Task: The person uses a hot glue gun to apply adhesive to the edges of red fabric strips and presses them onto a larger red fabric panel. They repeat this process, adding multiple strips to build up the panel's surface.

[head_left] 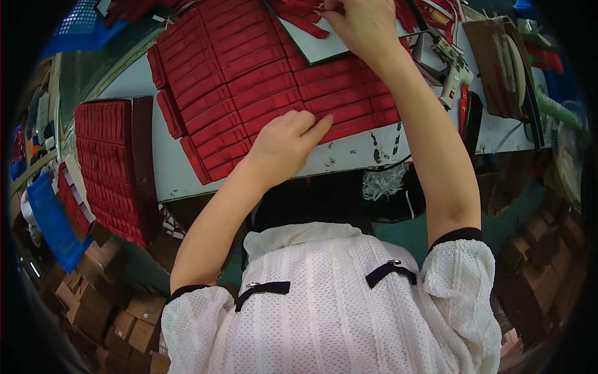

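Many red, flat box-like pieces (249, 81) lie in tight rows across the white table (249, 176). At their near edge rests my left hand (285, 144), its fingers curled down and its thumb side pointing right. Whatever those fingers hold, if anything, is hidden under the hand. Farther off, my right hand (363, 28) reaches over a pale, dark-edged board (314, 45). Its fingertips are closed at a red strip (302, 17), close to the top edge of the view, and are partly cut off there.
On the left stands a dark red stack (112, 165) of similar pieces. A glue gun (455, 84) and a red-handled tool (463, 106) lie on the right, beside a brown cardboard piece (495, 62). Cartons (146, 306) are piled at the lower left, near a blue crate (53, 215).
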A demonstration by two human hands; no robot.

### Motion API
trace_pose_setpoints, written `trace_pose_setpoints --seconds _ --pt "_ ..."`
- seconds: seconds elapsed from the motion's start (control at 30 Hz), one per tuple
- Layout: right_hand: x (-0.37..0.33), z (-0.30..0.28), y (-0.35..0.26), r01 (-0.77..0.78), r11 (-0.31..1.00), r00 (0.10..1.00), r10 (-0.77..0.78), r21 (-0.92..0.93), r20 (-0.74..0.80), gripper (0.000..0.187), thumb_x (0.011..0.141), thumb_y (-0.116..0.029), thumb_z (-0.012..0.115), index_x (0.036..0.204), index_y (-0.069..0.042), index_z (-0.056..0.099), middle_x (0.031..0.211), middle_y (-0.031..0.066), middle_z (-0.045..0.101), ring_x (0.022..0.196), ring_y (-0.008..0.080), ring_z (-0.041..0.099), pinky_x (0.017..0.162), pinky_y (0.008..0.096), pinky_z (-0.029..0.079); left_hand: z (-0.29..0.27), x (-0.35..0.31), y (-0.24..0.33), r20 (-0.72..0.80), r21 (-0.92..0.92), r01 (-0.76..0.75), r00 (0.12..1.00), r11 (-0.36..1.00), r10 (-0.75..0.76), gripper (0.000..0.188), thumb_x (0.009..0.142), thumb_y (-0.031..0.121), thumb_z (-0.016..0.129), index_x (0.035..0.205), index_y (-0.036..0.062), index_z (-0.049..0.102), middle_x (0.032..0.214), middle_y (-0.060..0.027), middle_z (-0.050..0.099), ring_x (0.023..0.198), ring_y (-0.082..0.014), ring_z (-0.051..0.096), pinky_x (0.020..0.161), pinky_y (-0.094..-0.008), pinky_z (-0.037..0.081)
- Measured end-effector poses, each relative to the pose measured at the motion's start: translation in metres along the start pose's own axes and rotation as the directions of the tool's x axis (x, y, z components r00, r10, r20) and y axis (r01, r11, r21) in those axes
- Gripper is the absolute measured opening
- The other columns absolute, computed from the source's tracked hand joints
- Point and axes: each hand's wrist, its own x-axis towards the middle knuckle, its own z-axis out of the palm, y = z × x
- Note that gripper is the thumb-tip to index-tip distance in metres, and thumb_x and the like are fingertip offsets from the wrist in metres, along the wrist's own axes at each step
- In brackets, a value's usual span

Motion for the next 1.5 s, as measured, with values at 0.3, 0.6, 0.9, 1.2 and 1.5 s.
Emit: trace_pose_setpoints --seconds 0.3,0.6,0.9,1.2,1.5 --pt "-0.075 -0.050 -0.006 0.450 0.885 0.815 -0.461 -0.117 -0.351 0.017 0.057 -0.011 0.062 0.073 -0.015 0.060 0.086 -0.0023 0.057 0.081 0.0151 0.054 0.075 0.0295 0.038 -0.030 0.034 0.016 0.203 -0.930 0.355 0.712 0.096 -0.672 0.027 0.095 0.027 0.046 0.099 0.0038 0.058 0.081 0.0001 0.057 0.067 -0.0050 0.049 0.059 -0.0186 0.038" --pt "-0.154 -0.072 -0.004 -0.112 0.969 0.946 0.172 0.219 -0.275 0.023 0.063 -0.002 0.074 0.081 -0.010 0.061 0.090 0.0055 0.057 0.087 0.0217 0.052 0.076 0.0310 0.041 0.002 0.004 0.042 0.031 -0.613 0.473 0.815 0.633 -0.579 0.011 0.086 0.008 0.057 0.078 0.0003 0.056 0.064 -0.0058 0.052 0.057 -0.0130 0.048 0.054 -0.0258 0.040" --pt "-0.180 -0.082 0.000 -0.343 0.880 0.848 0.441 0.328 -0.293 0.022 0.066 0.001 0.073 0.083 -0.007 0.060 0.091 0.0064 0.057 0.087 0.0201 0.051 0.077 0.0293 0.041 0.009 0.012 0.040 -0.042 -0.311 0.468 0.863 0.827 -0.504 0.015 0.084 0.012 0.060 0.075 0.0016 0.054 0.066 -0.0135 0.054 0.061 -0.0312 0.055 0.054 -0.0371 0.043" --pt "-0.166 -0.067 -0.020 -0.326 0.936 0.931 0.342 0.134 -0.127 0.048 0.061 -0.021 0.080 0.100 -0.008 0.057 0.106 0.0087 0.051 0.098 0.0267 0.046 0.085 0.0371 0.034 0.009 0.014 0.040 -0.050 -0.293 0.465 0.865 0.835 -0.499 0.014 0.083 0.011 0.060 0.075 0.0006 0.054 0.067 -0.0144 0.054 0.061 -0.0316 0.055 0.055 -0.0375 0.043" --pt "-0.161 -0.058 -0.030 -0.398 0.917 0.916 0.395 -0.038 -0.074 0.065 0.054 -0.029 0.081 0.108 -0.009 0.052 0.114 0.0080 0.044 0.107 0.0270 0.039 0.090 0.0418 0.024 0.002 0.009 0.043 -0.026 -0.310 0.521 0.831 0.795 -0.555 0.015 0.082 0.011 0.061 0.073 0.0004 0.055 0.066 -0.0142 0.056 0.060 -0.0310 0.056 0.055 -0.0370 0.044"
